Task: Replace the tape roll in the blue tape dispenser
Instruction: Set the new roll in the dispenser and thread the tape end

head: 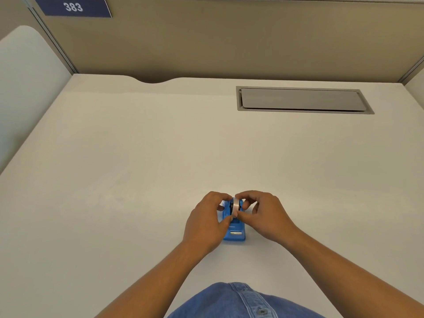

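Observation:
A small blue tape dispenser (234, 234) stands on the white desk (137, 157), its cutter end pointing toward me. A clear tape roll (235, 206) sits upright in the dispenser's cradle at the far end. My left hand (204, 222) grips the dispenser's left side, thumb and fingers touching the roll. From the right, my right hand (263, 214) pinches the roll between thumb and fingers. The roll's hub and the dispenser's far end are mostly hidden by my fingers.
A grey cable hatch (302, 99) is set flush into the desk at the back right. Beige partition walls (206, 42) close off the back and sides, with a "383" label (73, 6) at the upper left. My denim shirt (238, 301) fills the bottom edge.

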`<state>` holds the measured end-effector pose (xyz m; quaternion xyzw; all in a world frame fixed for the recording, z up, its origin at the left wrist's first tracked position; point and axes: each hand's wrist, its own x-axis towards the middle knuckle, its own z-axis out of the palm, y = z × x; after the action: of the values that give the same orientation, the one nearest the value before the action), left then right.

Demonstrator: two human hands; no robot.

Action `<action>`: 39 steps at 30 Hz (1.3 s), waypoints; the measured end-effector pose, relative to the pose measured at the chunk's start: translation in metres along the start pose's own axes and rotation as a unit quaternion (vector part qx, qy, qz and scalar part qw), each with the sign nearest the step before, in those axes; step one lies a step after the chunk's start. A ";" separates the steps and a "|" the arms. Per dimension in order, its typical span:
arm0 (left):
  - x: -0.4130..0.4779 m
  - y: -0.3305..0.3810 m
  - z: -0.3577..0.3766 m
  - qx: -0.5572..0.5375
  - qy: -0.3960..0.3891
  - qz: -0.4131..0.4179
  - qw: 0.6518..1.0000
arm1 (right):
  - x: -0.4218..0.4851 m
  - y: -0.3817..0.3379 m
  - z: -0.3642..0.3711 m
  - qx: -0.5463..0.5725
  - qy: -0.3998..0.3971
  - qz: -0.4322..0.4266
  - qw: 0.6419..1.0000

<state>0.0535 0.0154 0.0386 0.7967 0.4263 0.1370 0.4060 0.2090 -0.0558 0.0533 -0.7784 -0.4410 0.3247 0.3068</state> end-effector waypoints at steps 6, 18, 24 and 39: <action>0.005 0.003 -0.005 -0.031 0.004 -0.005 0.999 | -0.001 -0.001 0.000 -0.004 -0.009 -0.015 1.000; 0.004 0.008 -0.003 -0.026 0.022 -0.023 0.999 | -0.005 0.003 0.001 -0.006 -0.006 0.008 1.000; 0.003 0.006 -0.003 -0.013 0.008 -0.012 1.000 | -0.003 0.000 -0.002 -0.007 -0.017 0.000 1.000; 0.016 0.011 -0.029 0.069 -0.044 0.040 0.996 | -0.004 0.000 0.000 -0.029 -0.009 -0.031 0.999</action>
<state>0.0527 0.0401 0.0630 0.8445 0.3843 0.0877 0.3626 0.2068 -0.0594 0.0545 -0.7700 -0.4771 0.3089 0.2900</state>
